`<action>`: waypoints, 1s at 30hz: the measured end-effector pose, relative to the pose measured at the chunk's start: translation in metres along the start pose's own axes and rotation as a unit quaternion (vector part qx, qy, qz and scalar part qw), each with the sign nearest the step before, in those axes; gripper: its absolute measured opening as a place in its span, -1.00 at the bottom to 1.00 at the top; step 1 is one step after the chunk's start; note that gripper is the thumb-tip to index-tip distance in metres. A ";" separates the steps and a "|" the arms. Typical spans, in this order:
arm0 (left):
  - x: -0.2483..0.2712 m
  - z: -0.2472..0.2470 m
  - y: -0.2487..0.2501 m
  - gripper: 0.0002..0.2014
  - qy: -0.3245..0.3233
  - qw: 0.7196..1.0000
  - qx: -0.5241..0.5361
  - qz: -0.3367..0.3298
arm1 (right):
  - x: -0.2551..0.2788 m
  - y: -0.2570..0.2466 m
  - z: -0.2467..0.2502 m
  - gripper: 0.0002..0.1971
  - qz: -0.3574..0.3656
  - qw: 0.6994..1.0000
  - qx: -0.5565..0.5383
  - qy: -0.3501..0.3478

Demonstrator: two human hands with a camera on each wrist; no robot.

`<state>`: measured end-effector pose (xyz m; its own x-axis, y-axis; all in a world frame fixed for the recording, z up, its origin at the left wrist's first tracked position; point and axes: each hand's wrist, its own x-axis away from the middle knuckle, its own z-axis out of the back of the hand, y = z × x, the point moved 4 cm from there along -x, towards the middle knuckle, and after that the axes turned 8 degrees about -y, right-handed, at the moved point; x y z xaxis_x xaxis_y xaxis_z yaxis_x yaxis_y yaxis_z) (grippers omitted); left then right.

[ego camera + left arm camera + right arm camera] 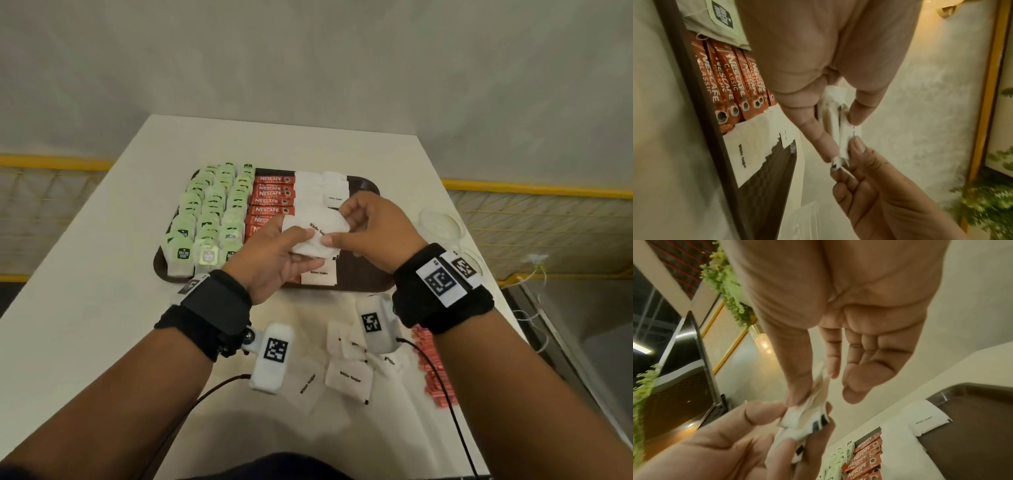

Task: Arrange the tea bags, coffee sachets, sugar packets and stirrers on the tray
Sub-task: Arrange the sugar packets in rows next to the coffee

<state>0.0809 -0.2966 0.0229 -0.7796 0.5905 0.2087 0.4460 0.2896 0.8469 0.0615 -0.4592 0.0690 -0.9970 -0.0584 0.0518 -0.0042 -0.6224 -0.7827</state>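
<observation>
Both hands pinching a small stack of "White Sugar" packets [317, 236] above tray [363, 274], left hand [274, 260], right hand [373, 222], "NESCAFE CLASSIC" sachets [272, 200] lengthwise left-right, green-tagged tea bags [209, 219] far left, loose sugar packets [349, 377] near edge

Count of sugar packets [317, 236] pinched between both hands [274, 255] not determinable. Near ends of coffee sachets [272, 200] hidden behind left hand. Red stirrers [433, 368] partly covered by right wrist. Tea bag [183, 253] lettering blurred.

A white table [113, 212] bears a brown tray [363, 274], loose sugar packets [348, 377] and red stirrers [432, 370].
</observation>
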 end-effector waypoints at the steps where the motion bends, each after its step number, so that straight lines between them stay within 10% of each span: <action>1: -0.003 0.006 0.003 -0.63 0.014 1.000 0.003 -0.016 | -0.005 0.002 -0.001 -0.57 -0.014 0.999 -0.034 0.005; 30: -0.140 0.061 0.027 -0.69 0.075 0.996 0.019 -0.050 | -0.139 0.067 0.007 -0.90 -0.135 0.944 -0.299 0.025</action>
<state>0.2288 -0.3255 -0.0134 -0.8766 0.4389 0.1975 0.3771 0.3713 0.8485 0.2002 -0.4982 0.0133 -0.9558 0.0858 0.2813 -0.2865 -0.0557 -0.9564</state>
